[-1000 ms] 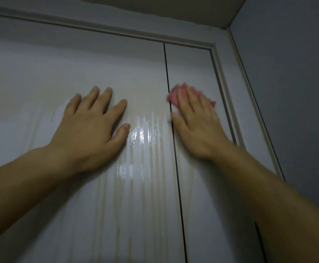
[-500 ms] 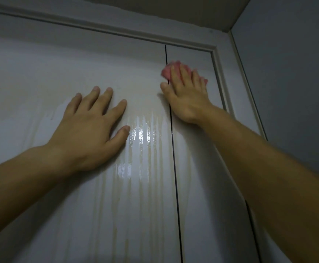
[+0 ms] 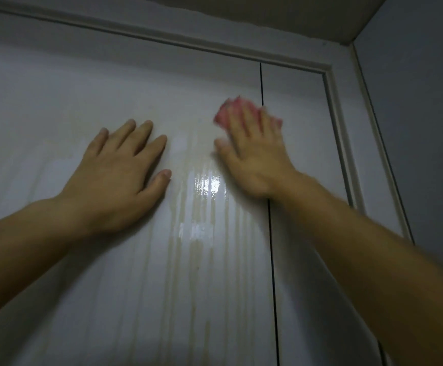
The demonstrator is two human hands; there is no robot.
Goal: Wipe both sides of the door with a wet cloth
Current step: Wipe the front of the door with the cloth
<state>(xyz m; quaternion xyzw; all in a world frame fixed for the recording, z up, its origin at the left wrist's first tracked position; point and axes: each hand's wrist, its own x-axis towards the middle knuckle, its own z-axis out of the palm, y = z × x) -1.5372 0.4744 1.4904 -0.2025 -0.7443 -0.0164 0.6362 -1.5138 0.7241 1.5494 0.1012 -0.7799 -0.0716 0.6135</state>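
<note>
Item: white door [image 3: 136, 273], filling the centre and left of the frame. Wet streaks [image 3: 207, 186] at centre marked part of this face as wiped. Pink cloth [image 3: 224, 116], upper centre, lay pressed under your blurred right hand [image 3: 254, 154], fingers straight. Your left hand [image 3: 120, 175] rested flat, fingers spread, holding nothing. Outstanding, by judgement: dry areas and the other side.

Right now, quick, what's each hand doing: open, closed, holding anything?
Left hand: open, flat on the door, holding nothing.
Right hand: open, straight fingers pressing the pink cloth against the door; blurred.
</note>
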